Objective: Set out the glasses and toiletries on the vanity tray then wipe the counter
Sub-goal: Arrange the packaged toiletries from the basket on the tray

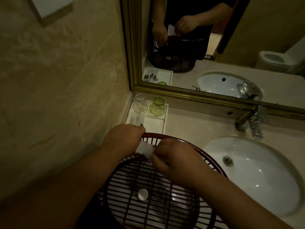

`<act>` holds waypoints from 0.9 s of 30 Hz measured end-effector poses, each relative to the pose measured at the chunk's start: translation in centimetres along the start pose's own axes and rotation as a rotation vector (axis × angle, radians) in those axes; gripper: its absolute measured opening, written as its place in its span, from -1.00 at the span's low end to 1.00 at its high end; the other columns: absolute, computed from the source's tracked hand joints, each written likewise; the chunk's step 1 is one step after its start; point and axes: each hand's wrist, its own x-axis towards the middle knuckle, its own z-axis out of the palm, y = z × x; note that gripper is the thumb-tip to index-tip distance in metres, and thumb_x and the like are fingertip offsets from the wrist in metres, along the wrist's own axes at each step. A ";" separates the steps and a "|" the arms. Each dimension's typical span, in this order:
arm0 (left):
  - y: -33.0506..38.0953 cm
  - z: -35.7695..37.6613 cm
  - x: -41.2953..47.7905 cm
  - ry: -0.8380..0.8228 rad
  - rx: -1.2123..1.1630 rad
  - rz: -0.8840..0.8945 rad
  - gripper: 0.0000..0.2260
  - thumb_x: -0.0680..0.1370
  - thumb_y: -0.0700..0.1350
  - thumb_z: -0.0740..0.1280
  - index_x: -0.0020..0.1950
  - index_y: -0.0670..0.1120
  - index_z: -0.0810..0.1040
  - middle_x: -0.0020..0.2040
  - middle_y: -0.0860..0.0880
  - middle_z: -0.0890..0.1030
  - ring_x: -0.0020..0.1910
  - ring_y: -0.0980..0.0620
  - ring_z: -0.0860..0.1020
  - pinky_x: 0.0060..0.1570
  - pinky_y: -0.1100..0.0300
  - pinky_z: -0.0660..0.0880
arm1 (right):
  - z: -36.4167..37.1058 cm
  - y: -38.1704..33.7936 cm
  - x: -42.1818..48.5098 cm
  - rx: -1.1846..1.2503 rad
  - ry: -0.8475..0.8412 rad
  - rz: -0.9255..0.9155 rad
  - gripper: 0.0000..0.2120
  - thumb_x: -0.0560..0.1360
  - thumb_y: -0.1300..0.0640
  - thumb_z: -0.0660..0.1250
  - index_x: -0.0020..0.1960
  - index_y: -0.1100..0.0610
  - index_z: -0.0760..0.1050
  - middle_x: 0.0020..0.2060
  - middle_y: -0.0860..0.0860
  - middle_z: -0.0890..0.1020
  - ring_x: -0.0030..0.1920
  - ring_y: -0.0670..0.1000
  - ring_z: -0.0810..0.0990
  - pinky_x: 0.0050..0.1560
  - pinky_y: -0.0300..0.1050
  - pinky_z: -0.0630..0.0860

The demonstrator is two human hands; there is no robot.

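Noted left hand [123, 137] and right hand [175, 160] both pinching a small white packet [146, 149] over the far rim of the basket [204, 152], just short of the tray [155, 124] at the back-left corner of the bench [189, 126]; judged light, soft, crushable, best held by its ends.

A white sink [257, 176] sits at the lower right of the frame. A shiny tap [252, 123] stands just above it. A big gold-edged mirror [247, 38] fills the upper right.

glasses [140, 105] [157, 107]: 2 | tray [154, 124]: 1 | basket [198, 146]: 1 | packet [146, 150]: 1 | sink [257, 176]: 1 | hands [125, 136] [175, 158]: 2
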 end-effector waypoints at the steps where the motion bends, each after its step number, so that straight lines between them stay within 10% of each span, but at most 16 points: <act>1: 0.0 0.0 0.0 -0.021 -0.009 -0.003 -0.83 0.48 0.14 0.36 -0.03 0.11 0.48 -0.21 0.05 0.60 -0.33 0.05 0.50 -0.34 0.15 0.40 | -1.0 0.1 0.0 0.042 0.101 0.001 -0.70 0.60 -0.10 0.20 -0.15 0.01 0.61 -0.24 -0.09 0.53 -0.26 -0.11 0.51 -0.26 -0.11 0.50; 6: -0.1 0.1 0.2 -0.005 -0.044 -0.019 -0.79 0.47 0.18 0.34 -0.01 0.08 0.56 -0.19 0.06 0.61 -0.27 0.01 0.55 -0.34 0.13 0.41 | -3.5 2.4 4.3 0.130 0.351 0.192 -0.66 0.58 -0.13 0.18 -0.11 0.02 0.64 -0.26 -0.09 0.62 -0.28 -0.14 0.55 -0.27 -0.07 0.58; 14: -0.1 0.2 0.3 0.011 -0.076 -0.010 -0.76 0.49 0.25 0.35 -0.01 0.12 0.54 -0.20 0.08 0.61 -0.26 0.05 0.55 -0.31 0.14 0.45 | 2.8 9.6 16.4 -0.181 -0.398 0.429 -0.64 0.66 -0.01 0.19 0.17 0.22 0.62 -0.01 0.12 0.59 -0.04 0.11 0.55 -0.04 -0.04 0.47; 21: -0.1 0.1 0.0 0.047 -0.050 -0.013 -0.76 0.48 0.24 0.36 -0.04 0.11 0.55 -0.25 0.06 0.59 -0.29 0.06 0.55 -0.36 0.15 0.43 | 7.6 13.5 17.6 0.010 -0.808 0.747 -0.66 0.55 0.05 0.36 0.26 0.18 0.60 0.28 0.18 0.58 0.19 0.16 0.59 0.32 0.13 0.50; 27: 0.0 0.0 -0.1 0.043 -0.057 0.006 -0.78 0.50 0.23 0.35 -0.03 0.11 0.55 -0.23 0.07 0.59 -0.29 0.07 0.53 -0.35 0.16 0.43 | 8.9 15.2 17.3 0.144 -0.880 0.749 -0.64 0.60 0.10 0.32 0.35 0.22 0.55 0.33 0.22 0.55 0.31 0.22 0.56 0.37 0.19 0.46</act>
